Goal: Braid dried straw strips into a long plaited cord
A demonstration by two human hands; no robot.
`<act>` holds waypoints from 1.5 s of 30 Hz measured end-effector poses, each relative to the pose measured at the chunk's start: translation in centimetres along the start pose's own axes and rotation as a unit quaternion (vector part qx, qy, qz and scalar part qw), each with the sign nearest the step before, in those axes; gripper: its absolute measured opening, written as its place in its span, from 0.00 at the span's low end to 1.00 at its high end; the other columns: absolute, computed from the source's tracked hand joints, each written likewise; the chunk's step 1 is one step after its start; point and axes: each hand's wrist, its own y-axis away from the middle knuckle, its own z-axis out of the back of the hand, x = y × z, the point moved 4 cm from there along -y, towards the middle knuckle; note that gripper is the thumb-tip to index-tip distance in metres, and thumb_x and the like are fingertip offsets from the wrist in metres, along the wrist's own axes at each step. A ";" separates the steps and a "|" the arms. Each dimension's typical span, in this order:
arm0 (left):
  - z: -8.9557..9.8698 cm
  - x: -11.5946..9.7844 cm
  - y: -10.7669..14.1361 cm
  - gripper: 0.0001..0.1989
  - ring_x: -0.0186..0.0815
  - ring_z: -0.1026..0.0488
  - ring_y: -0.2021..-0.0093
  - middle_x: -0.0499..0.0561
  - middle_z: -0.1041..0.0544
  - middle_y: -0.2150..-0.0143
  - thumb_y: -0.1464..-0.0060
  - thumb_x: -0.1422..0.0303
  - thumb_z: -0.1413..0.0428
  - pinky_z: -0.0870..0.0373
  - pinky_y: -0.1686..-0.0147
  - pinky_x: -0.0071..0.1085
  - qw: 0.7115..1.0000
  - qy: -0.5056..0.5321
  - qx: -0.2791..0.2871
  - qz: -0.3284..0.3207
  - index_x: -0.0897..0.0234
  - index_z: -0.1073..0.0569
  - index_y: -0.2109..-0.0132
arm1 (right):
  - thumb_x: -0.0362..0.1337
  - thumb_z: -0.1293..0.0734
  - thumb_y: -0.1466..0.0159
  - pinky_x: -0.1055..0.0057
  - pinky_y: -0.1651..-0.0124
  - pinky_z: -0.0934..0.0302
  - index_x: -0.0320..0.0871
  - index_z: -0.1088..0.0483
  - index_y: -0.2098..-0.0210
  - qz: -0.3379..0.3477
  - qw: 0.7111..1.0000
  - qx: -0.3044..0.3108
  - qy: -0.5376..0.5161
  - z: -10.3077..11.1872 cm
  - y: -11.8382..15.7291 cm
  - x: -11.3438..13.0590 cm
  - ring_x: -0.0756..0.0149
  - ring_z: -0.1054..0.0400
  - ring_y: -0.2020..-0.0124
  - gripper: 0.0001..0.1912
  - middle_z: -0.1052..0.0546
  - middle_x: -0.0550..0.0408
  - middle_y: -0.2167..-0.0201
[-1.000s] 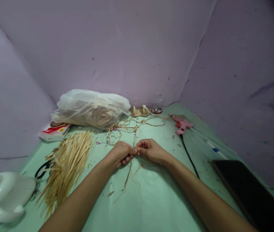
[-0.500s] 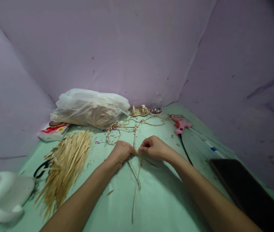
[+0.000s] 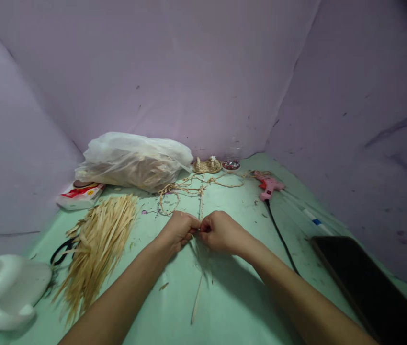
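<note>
A thin straw braid (image 3: 201,203) runs down the table toward me, its far part lying among loops of braided cord (image 3: 185,187). At its near end my left hand (image 3: 181,230) pinches it with thumb and forefinger. Pressed close beside, my right hand (image 3: 221,232) has its fingers closed at the same spot, pinching the straw strands there. Loose strands (image 3: 197,297) trail from under both hands toward the table's front; some are blurred. The exact crossing of strands is hidden by the fingers.
A bundle of dry straw strips (image 3: 99,244) lies left over black-handled scissors (image 3: 62,251). Behind stand a plastic bag (image 3: 135,160), woven sandal-like piece (image 3: 207,166) and bead dish (image 3: 231,165). A pink glue gun (image 3: 268,186), phone (image 3: 361,282) and white container (image 3: 13,287) flank the sides.
My right hand has moved left and slightly down, closing against my left hand at the braid's end. The loose strands have shifted. My left hand has barely moved.
</note>
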 end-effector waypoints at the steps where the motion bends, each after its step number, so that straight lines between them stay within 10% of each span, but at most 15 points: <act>1: 0.1 0.0 0.0 0.07 0.20 0.57 0.90 0.39 0.50 0.90 0.71 0.74 0.50 0.66 0.88 0.22 1.000 -0.010 0.000 -0.001 0.65 0.44 0.85 | 0.29 0.41 0.54 0.78 0.80 0.55 0.38 0.28 0.81 0.005 1.000 0.004 -0.003 0.1 0.1 0.1 0.76 0.45 0.83 0.09 0.34 0.58 0.86; 6: 0.4 -0.2 0.0 0.05 0.20 0.55 0.89 0.40 0.47 0.89 0.70 0.72 0.49 0.65 0.88 0.22 0.999 -0.028 0.024 -0.003 0.66 0.39 0.81 | 0.32 0.37 0.51 0.79 0.80 0.51 0.37 0.28 0.78 -0.045 0.989 0.063 -0.124 2.2 0.2 -1.3 0.75 0.42 0.82 0.06 0.30 0.56 0.84; 11: 0.6 -0.4 0.2 0.06 0.19 0.57 0.88 0.40 0.47 0.88 0.70 0.71 0.46 0.66 0.87 0.22 0.998 -0.023 0.061 0.003 0.67 0.38 0.81 | 0.31 0.35 0.49 0.77 0.73 0.42 0.37 0.32 0.76 -0.182 0.923 -0.053 -0.335 4.2 -0.2 -3.8 0.74 0.37 0.79 0.02 0.27 0.52 0.77; 18: 0.6 -0.4 0.1 0.07 0.19 0.58 0.88 0.39 0.48 0.88 0.68 0.70 0.46 0.67 0.87 0.23 0.996 -0.009 0.088 -0.015 0.66 0.39 0.82 | 0.32 0.36 0.47 0.71 0.68 0.36 0.39 0.37 0.64 -0.155 0.826 0.205 -0.502 0.1 0.2 -2.2 0.70 0.32 0.77 0.10 0.29 0.56 0.80; 25: 0.7 -0.2 -0.1 0.05 0.20 0.57 0.88 0.40 0.46 0.88 0.69 0.71 0.47 0.66 0.87 0.23 0.998 -0.039 0.056 -0.008 0.67 0.36 0.80 | 0.48 0.37 0.46 0.76 0.83 0.50 0.41 0.33 0.64 -0.158 0.944 0.198 -0.212 2.5 0.9 -3.6 0.76 0.45 0.87 0.17 0.29 0.55 0.80; 29: 0.7 0.0 -0.3 0.04 0.21 0.55 0.88 0.41 0.44 0.87 0.68 0.71 0.47 0.65 0.87 0.23 0.998 -0.052 0.045 -0.007 0.67 0.35 0.79 | 0.45 0.36 0.47 0.73 0.77 0.51 0.39 0.29 0.77 -0.120 0.992 0.028 0.006 4.5 0.7 -2.9 0.69 0.39 0.79 0.14 0.29 0.50 0.80; 32: 0.6 0.0 -0.2 0.04 0.20 0.55 0.89 0.41 0.44 0.87 0.68 0.71 0.47 0.65 0.87 0.23 0.998 -0.054 0.045 -0.006 0.67 0.35 0.79 | 0.39 0.38 0.46 0.74 0.76 0.52 0.40 0.29 0.77 -0.095 0.992 -0.083 -0.002 4.4 0.2 -2.0 0.69 0.39 0.77 0.10 0.29 0.53 0.80; 39: 0.5 -0.1 -0.2 0.03 0.21 0.56 0.89 0.40 0.47 0.89 0.68 0.72 0.49 0.65 0.88 0.23 0.998 -0.049 0.040 -0.013 0.67 0.37 0.81 | 0.30 0.39 0.48 0.78 0.83 0.48 0.39 0.35 0.80 -0.199 0.916 0.062 -0.343 0.1 -0.3 -1.4 0.72 0.38 0.82 0.05 0.32 0.56 0.83; 45: 0.6 0.1 -0.5 0.02 0.22 0.56 0.89 0.41 0.45 0.89 0.67 0.72 0.49 0.63 0.88 0.23 0.996 -0.065 0.056 -0.019 0.67 0.35 0.80 | 0.29 0.37 0.50 0.81 0.87 0.51 0.37 0.34 0.83 -0.202 0.901 0.044 -0.382 -0.3 -0.7 -2.1 0.79 0.45 0.88 0.07 0.32 0.58 0.86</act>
